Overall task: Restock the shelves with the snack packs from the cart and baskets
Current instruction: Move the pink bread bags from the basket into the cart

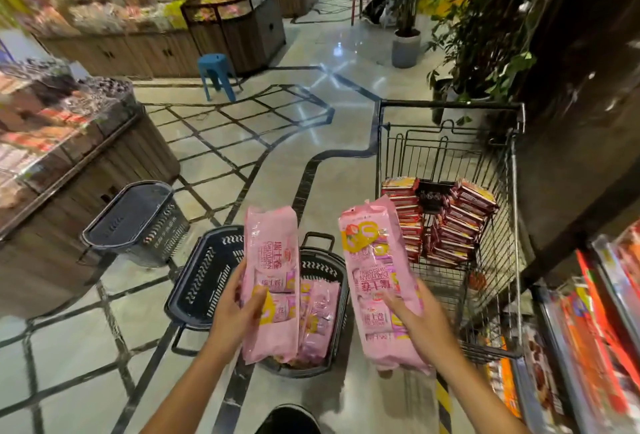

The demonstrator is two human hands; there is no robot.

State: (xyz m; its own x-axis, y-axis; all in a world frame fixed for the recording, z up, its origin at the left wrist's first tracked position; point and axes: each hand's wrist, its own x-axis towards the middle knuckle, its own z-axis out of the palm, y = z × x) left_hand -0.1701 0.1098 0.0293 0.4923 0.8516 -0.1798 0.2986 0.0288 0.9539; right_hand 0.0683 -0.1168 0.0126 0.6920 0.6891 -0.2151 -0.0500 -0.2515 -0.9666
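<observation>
Setting: polished tiled floor (263,142) of a shop aisle, crossed by dark inlaid lines.
Left pack: a long pink snack pack (272,281) is held upright over the nearer basket, its lower half grasped by the left hand (235,309), thumb laid across the front.
Right pack: a second pink snack pack (381,281) is held tilted between basket and cart, clasped from the side by the right hand (420,326), fingers spread on its face.
Grip: each one is closed around its own pack.
Nearer basket: a black basket (204,274) on the floor, with more pink packs (318,319) lying inside, is seen just below the left pack.
Farther basket: another black basket (138,222) is set to the left, beside a wooden display stand (104,174).
Cart: a wire cart (450,142) to the right is loaded with stacked red snack packs (446,225).
Shelf: stocked shelves (588,329) are seen at the right edge, blurred.
Background: a blue stool (216,75) and a potted plant (485,18) are seen farther back.
</observation>
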